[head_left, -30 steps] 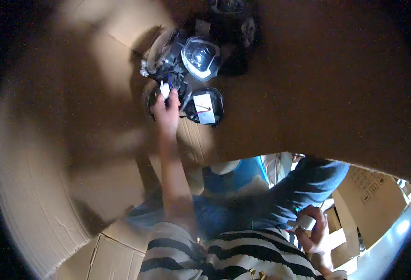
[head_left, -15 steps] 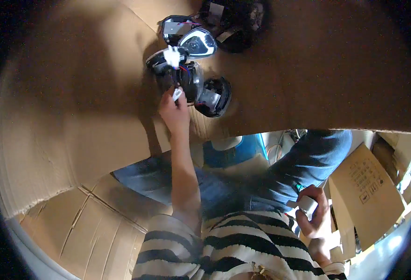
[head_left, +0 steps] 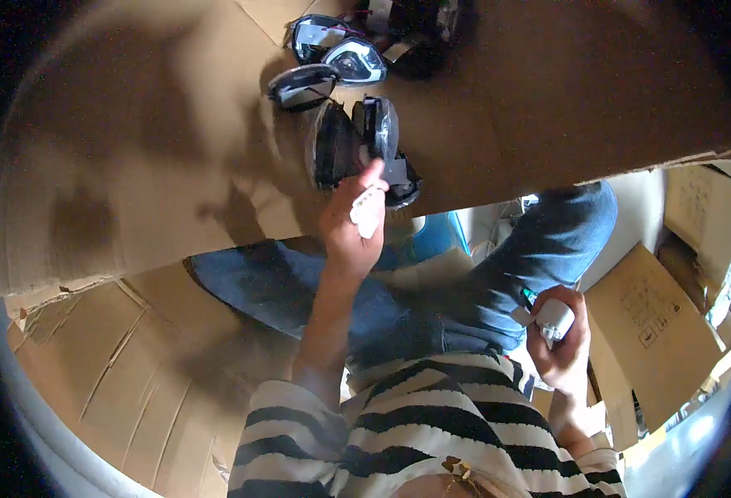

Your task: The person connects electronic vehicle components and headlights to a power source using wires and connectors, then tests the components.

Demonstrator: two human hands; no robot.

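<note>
I had the left hand (head_left: 350, 224) pinching a small white tag (head_left: 368, 211) against a black, clear-lensed lamp unit (head_left: 364, 149) standing on the brown cardboard sheet (head_left: 133, 149). The right hand (head_left: 561, 340) was closed round a small white roll-like tool (head_left: 553, 319) at my lap. Judging by the pile, three similar black lamp units (head_left: 332, 60) lay just beyond, so tagging looked partway through.

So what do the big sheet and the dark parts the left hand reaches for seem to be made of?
Sheet: corrugated cardboard, matte brown, by its creases and torn, fluted edge. Dark parts: probably moulded black plastic with clear glossy lenses, since they catch bright highlights; they may be bagged in clear film, hard to tell. The left hand holds a small white piece against them, seemingly plastic or paper.
</note>
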